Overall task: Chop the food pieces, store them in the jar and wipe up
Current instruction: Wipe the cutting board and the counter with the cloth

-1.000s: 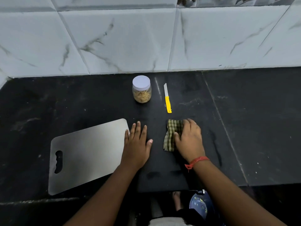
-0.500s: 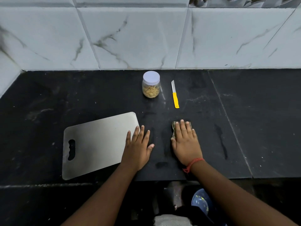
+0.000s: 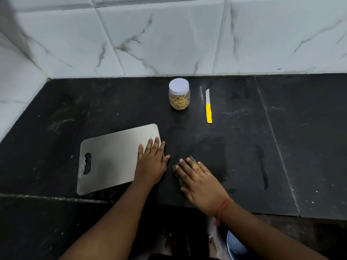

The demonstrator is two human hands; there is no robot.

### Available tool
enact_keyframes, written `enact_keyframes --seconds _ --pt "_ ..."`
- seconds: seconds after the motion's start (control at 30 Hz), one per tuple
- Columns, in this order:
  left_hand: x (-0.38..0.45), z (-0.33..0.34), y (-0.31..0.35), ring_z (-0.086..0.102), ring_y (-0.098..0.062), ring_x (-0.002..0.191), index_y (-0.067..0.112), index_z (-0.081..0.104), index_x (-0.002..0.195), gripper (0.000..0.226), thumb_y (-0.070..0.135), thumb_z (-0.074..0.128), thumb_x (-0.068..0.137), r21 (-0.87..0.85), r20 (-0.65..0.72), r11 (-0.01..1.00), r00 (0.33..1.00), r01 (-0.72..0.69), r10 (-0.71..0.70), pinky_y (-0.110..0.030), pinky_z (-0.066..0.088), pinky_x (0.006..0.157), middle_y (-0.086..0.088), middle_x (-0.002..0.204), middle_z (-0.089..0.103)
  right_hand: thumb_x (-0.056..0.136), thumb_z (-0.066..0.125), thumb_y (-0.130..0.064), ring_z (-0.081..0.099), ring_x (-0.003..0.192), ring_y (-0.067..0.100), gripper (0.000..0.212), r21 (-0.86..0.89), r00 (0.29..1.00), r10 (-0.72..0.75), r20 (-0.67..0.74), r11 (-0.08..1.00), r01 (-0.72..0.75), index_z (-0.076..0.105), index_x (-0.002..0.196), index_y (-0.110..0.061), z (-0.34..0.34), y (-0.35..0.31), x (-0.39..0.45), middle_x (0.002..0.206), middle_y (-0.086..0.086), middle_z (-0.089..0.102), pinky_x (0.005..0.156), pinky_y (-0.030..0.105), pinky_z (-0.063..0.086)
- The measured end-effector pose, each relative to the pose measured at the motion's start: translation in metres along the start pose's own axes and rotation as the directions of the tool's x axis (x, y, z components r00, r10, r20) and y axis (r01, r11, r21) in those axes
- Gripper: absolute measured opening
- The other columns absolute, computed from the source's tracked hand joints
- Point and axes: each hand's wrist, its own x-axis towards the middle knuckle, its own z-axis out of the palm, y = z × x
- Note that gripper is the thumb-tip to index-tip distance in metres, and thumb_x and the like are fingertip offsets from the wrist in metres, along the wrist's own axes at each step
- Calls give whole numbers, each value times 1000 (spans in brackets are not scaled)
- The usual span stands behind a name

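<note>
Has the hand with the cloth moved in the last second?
Yes. The right hand with the cloth has slid left, toward the left hand. It was below the knife; now it lies below the gap between jar and knife.

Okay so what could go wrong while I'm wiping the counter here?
The cloth is almost hidden under your right hand, so a wider sweep might miss the specks further right. A far stroke could knock the knife or jar. Your left hand rests on the cutting board corner, which might slide.
</note>
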Motion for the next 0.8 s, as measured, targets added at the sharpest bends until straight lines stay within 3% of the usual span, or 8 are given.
enact_keyframes --seconds 0.13,0.27,0.3,0.4,0.43,0.53,0.7,0.8 --pt "-6 -3 2 7 -25 156 22 23 160 77 62 3 97 24 3 996 996 90 -90 -52 6 124 -5 168 15 97 36 -43 7 151 29 66 46 945 327 -12 944 -326 20 156 -17 1 5 13 163 6 15 118 49 21" --pt "-3 -3 -2 8 -26 156 22 22 160 81 66 -3 96 32 -7 987 988 157 -157 -54 7 123 -6 169 15 95 38 -45 14 150 26 65 19 998 -70 -8 997 70 26 154 -20 14 -12 6 162 4 20 118 48 23" --pt "0 -3 -4 6 -26 156 22 20 160 81 66 -2 96 31 0 982 983 185 -185 -54 5 123 -6 169 13 95 37 -45 14 150 24 64 18 997 -70 -10 997 70 26 154 -22 12 -5 8 162 2 20 118 47 23" --pt "7 -8 -13 -1 -27 156 19 14 161 83 67 3 95 15 24 956 955 295 -295 -53 1 124 -8 169 7 95 35 -43 11 151 26 65 64 972 233 -23 971 -232 24 155 -21 7 -1 16 163 3 18 116 49 26" --pt "9 -10 -15 -2 -27 156 18 12 161 82 66 5 95 13 26 949 949 314 -314 -52 1 124 -9 169 6 95 36 -43 12 150 27 65 61 976 218 -25 974 -217 25 155 -19 8 -9 16 162 5 19 116 50 26" --pt "3 -8 -17 0 -27 156 16 14 161 77 60 2 99 6 -7 960 960 278 -278 -53 2 125 -10 169 8 95 39 -43 17 150 26 64 21 993 -115 -34 993 116 29 154 -21 15 -23 15 161 4 23 118 48 26" --pt "-23 4 -17 11 -29 155 14 32 156 69 52 10 104 -42 -156 964 952 261 -264 -54 4 124 -15 167 16 97 31 -46 6 151 26 66 35 994 106 0 994 -106 19 156 -20 9 -10 39 164 4 13 118 48 22" --pt "-22 5 -18 13 -31 155 14 34 155 66 51 14 104 -33 -157 966 953 256 -258 -56 8 124 -16 167 16 98 32 -47 10 151 25 65 -27 973 -230 18 973 230 19 156 -22 13 -8 44 164 3 15 120 46 19"
